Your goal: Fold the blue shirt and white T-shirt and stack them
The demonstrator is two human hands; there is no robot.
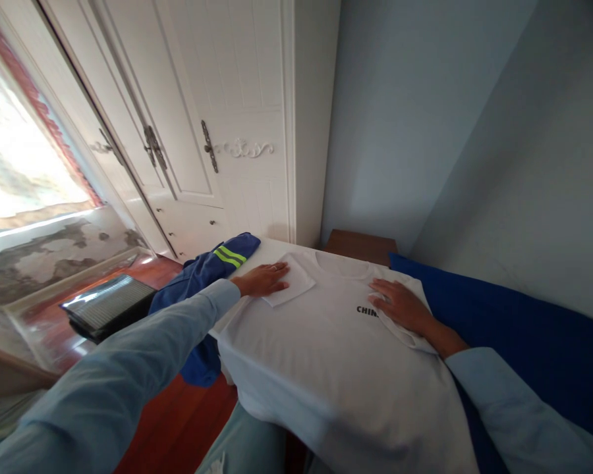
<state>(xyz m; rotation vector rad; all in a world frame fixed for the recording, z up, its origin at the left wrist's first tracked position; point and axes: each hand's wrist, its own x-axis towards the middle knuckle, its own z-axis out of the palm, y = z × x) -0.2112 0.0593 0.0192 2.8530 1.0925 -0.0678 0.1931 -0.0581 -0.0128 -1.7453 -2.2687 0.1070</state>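
Left hand and right hand are resting spread, gripping nothing; the shirt is lying sleeves-in, body unfolded, overhanging the desk's near edge.

T-shirt: smooth matt cloth. Wardrobe, upper left: smooth, low-sheen panels; handles metal. Floor, lower left: glossy wood.

L arm stretched fwd, L hand palm-down, R forearm angled in, R hand palm-down
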